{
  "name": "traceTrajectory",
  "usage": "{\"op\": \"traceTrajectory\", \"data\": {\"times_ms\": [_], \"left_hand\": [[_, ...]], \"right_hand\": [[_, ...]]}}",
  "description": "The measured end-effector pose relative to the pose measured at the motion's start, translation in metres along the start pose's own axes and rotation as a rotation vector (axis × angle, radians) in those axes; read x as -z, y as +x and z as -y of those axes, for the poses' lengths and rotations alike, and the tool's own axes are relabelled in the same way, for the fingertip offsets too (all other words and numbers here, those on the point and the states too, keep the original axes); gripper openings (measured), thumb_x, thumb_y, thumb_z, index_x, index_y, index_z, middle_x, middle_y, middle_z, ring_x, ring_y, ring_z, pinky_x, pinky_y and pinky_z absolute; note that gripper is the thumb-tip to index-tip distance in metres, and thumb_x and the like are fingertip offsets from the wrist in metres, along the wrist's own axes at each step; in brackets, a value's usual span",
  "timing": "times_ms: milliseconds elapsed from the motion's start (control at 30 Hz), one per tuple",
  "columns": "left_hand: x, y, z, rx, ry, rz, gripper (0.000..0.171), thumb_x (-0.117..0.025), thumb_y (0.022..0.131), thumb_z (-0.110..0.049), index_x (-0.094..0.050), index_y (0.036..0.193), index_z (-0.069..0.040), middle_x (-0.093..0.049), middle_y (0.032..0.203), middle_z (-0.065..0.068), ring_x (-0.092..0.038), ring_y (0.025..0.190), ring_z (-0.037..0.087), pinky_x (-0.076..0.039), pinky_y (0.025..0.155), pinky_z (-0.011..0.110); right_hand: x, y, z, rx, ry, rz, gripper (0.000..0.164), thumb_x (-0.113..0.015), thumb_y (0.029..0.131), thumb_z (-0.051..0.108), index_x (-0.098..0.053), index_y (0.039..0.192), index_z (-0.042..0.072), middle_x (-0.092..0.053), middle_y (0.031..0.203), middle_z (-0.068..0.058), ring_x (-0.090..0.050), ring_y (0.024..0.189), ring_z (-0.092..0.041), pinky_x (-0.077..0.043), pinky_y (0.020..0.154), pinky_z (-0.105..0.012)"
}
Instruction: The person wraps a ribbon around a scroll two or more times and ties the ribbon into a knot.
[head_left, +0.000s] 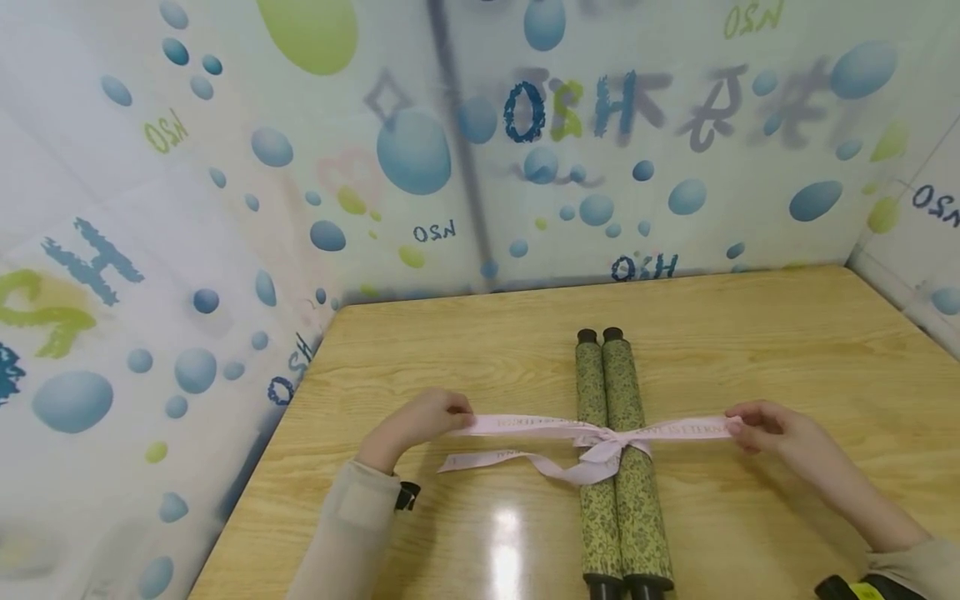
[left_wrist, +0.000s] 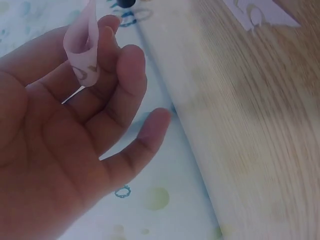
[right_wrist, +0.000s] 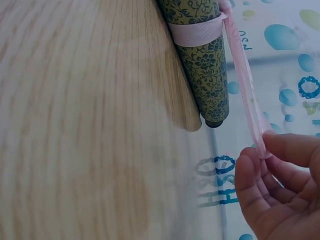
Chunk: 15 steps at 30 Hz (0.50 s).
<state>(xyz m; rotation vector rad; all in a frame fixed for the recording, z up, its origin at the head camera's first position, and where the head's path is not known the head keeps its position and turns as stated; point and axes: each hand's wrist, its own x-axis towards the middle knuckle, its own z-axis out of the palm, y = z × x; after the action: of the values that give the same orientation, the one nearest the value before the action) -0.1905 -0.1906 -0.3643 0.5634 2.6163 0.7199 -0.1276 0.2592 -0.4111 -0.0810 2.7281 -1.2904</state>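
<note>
Two rolled scrolls, a left one (head_left: 600,525) and a right one (head_left: 639,508), lie side by side on the table, covered in green-gold floral cloth with black end knobs. A pale pink ribbon (head_left: 615,440) with printed lettering wraps their middle and is knotted on top. My left hand (head_left: 423,423) pinches a stretch of it, folded over at the fingers in the left wrist view. Out to the right, my right hand (head_left: 783,437) pinches another stretch between thumb and fingers. Both stretches run nearly straight from the knot. A loose ribbon tail (head_left: 480,460) trails leftward below the left stretch.
The wood-grain table (head_left: 465,358) extends around the scrolls and reflects a bright light near the front. Behind it and on both sides stand coverings (head_left: 495,200) printed with blue and green drops and lettering.
</note>
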Motion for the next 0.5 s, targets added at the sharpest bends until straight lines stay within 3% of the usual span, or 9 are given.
{"op": "traceTrajectory", "data": {"times_ms": [300,467,500], "left_hand": [[0.005,-0.004,0.005,0.077,-0.057,-0.031,0.031,-0.053,0.096,-0.022,-0.060,0.120,-0.003,-0.063,0.113,0.010,-0.058,0.106,0.027,-0.047,0.088,0.044],[0.016,-0.007,0.007,0.063,-0.042,-0.158,0.044,-0.050,0.098,-0.025,-0.047,0.134,-0.001,-0.050,0.133,0.017,-0.045,0.123,0.035,-0.038,0.098,0.049],[0.018,-0.007,0.007,0.051,-0.028,-0.196,0.047,-0.050,0.098,-0.026,-0.044,0.137,-0.001,-0.046,0.137,0.018,-0.041,0.126,0.036,-0.035,0.100,0.051]], "right_hand": [[0.006,0.001,-0.004,0.006,0.032,-0.003,0.044,-0.051,0.097,0.024,-0.050,0.120,-0.014,-0.061,0.107,-0.025,-0.059,0.076,0.002,-0.052,0.067,-0.024],[0.014,0.003,-0.005,0.080,-0.022,-0.066,0.042,-0.046,0.100,0.022,-0.048,0.123,-0.013,-0.057,0.114,-0.032,-0.057,0.077,0.006,-0.051,0.066,-0.022],[0.017,0.004,-0.004,0.096,-0.052,-0.085,0.043,-0.044,0.100,0.023,-0.048,0.125,-0.012,-0.055,0.116,-0.033,-0.060,0.082,0.000,-0.052,0.068,-0.028]]}}
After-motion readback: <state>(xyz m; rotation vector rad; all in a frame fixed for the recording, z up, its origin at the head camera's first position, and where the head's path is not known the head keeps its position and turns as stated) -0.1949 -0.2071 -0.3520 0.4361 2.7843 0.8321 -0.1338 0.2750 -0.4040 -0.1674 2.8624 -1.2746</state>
